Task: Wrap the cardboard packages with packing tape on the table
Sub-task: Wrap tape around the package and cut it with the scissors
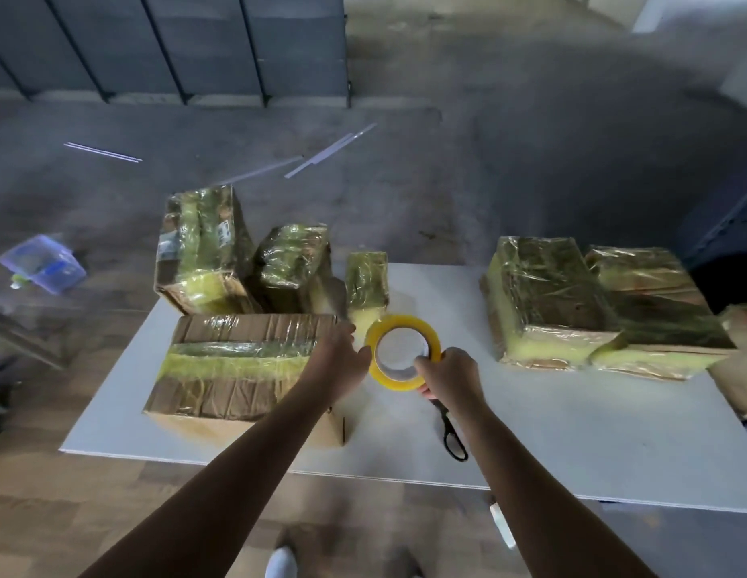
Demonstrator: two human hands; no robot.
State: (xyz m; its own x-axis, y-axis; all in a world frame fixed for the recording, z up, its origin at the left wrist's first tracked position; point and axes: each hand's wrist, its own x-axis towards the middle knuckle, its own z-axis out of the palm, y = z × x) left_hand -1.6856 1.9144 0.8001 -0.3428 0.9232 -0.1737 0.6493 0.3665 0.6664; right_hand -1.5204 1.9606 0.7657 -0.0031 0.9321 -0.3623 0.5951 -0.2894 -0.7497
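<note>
Grip: the right hand (447,379) grasps the tape roll (405,320) by its lower right rim, fingers curled round the band.
Support: the left hand (342,365) touches the roll's left rim. I cannot tell whether it pinches the rim or a loose tape end.
Roll: a glossy ring of yellow-tinted clear tape, held just over the white table (572,431) with its open core towards the camera.
Key relation: the large carton (238,360) lies just left of the roll, beside the left hand, which is the nearer one. Its long axis runs left to right, so the tape would likely be drawn leftward.
Carton surface: brown cardboard with one shiny taped band along the middle and dull strips either side. It looks unfinished.
Under the wrist: black-handled scissors (453,435), blades hidden.
Beyond: a small wrapped package (367,281) just behind the roll. The other packages have crinkled, shiny wrap.
</note>
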